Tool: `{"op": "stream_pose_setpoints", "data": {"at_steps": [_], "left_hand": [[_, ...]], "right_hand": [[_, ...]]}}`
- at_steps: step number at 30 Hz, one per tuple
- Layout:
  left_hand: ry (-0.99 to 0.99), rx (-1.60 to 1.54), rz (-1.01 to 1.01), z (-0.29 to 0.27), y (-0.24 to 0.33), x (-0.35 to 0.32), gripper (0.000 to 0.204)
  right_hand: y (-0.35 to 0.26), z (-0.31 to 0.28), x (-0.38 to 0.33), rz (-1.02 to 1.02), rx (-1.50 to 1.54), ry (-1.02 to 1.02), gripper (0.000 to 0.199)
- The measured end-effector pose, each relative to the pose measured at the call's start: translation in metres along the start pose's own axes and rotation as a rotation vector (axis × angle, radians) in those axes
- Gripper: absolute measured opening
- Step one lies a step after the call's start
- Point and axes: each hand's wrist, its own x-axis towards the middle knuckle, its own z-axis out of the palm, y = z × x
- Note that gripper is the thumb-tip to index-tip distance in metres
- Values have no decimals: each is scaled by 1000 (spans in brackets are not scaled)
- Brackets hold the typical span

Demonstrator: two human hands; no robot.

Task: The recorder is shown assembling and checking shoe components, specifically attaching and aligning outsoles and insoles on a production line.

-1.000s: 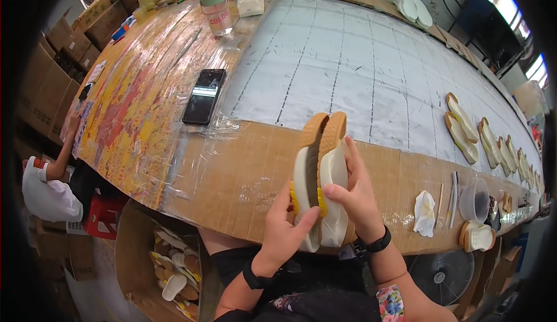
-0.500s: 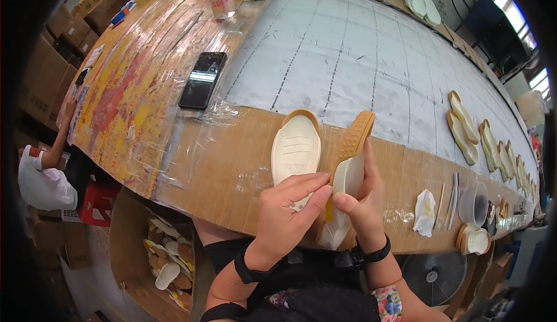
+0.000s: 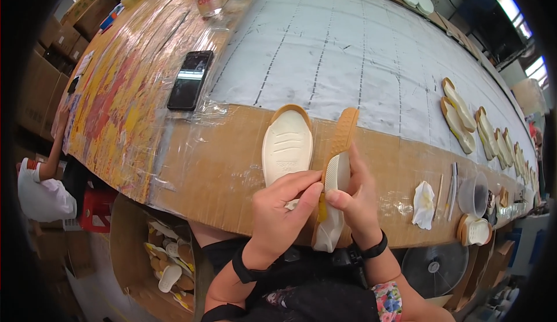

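My right hand (image 3: 358, 200) grips a shoe sole (image 3: 338, 154) on its side, thumb on one face and fingers behind. The sole is tan with a studded toe, a cream ribbed side and a yellow patch lower down. My left hand (image 3: 283, 206) is closed, thumb and forefinger pressed together against the sole's near edge. Beneath its fingers peeks a small whitish bit; what it is I cannot make out. Just left of the held sole, a second shoe sole (image 3: 287, 145) lies cream inside up on the cardboard, its lower end hidden by my left hand.
More soles (image 3: 458, 119) line the table's right side. A crumpled white tissue (image 3: 423, 205), thin sticks and a clear plastic tub (image 3: 473, 194) lie nearer. A phone (image 3: 190, 81) rests left. Below stand a carton (image 3: 130, 264) of soles and a fan (image 3: 435, 267). Someone sits far left.
The whole view has shifted slightly. The held sole is turned a little more edge-on, with less of its studded face showing. Both hands keep nearly the same hold.
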Motion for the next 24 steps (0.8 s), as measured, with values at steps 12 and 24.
{"op": "stream_pose_setpoints", "data": {"at_steps": [12, 24], "left_hand": [[-25, 89, 53, 8, 8, 4, 19], [-4, 183, 129, 13, 0, 12, 18]], "right_hand": [[3, -10, -1, 87, 62, -123, 104], [10, -15, 10, 171, 281, -186, 99]]}}
